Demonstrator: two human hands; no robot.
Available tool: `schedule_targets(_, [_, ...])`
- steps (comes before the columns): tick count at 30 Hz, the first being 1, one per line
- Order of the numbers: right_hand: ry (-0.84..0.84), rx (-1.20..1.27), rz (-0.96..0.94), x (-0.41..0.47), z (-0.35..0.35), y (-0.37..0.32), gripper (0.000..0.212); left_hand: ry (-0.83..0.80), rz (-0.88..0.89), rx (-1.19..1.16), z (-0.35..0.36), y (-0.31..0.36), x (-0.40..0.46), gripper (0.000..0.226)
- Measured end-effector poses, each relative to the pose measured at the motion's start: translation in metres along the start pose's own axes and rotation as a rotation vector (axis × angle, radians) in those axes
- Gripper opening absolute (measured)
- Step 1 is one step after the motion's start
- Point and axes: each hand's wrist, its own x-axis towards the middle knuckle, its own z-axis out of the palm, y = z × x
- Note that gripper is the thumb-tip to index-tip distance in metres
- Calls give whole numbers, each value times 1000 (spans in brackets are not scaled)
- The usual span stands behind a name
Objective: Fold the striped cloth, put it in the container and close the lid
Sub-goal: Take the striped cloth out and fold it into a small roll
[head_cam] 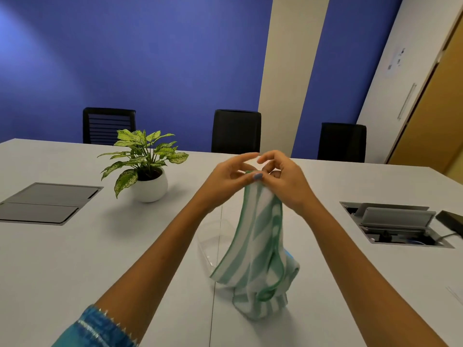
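A green-and-white striped cloth [258,249] hangs from both my hands above the white table [75,259], its lower end bunched on the tabletop. My left hand [230,179] pinches the cloth's top edge between thumb and fingers. Touching it from the right, my right hand [283,181] grips the same top edge. A clear plastic container [213,236] sits on the table just behind and left of the hanging cloth, partly hidden by it. A bit of blue [289,254], perhaps the lid, peeks out at the cloth's right side.
A potted plant in a white pot [147,179] stands at the left. A closed grey floor-box cover [47,204] lies far left, an open cable box [395,224] at the right. Three black chairs line the far edge.
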Motion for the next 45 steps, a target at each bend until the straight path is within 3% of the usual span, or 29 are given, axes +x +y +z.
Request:
schedule_targets(5, [24,68,64,-9,-7,10,23,136,122,182,1,-4,17,16])
schedule_targets(11, [25,-38,71,-23,-3,26,21,195,231,327,4,10,22,17])
schedule_targets(16, [-11,-336,134,-44,-4,66,5,415,289,316,-21,26,28,15])
schedule_targets(20, [63,-440,237,-52,-20,79,13,530,280,426,-54,19,27,17])
schedule_targets(27, [141,-532,279,-33,-69,75,9,312,195,613,-95,-2,12,10])
schedule_targets(30, [198,-474,299,-26,-83,69,11,170,144,711,-104,-13,6,13])
schedule_targets(33, [278,-357,297,-22,-89,62,17,150,108,782,-109,-22,1,18])
schedule_targets(37, [370,-141,334,-20,-96,55,27,335,72,676,-113,-22,-4,17])
schedule_targets(41, [396,150,398,-18,-98,47,30,439,-74,380,-117,-20,-7,24])
schedule_targets(45, [463,156,396,-13,-86,43,24,471,-191,129,-109,-20,-5,20])
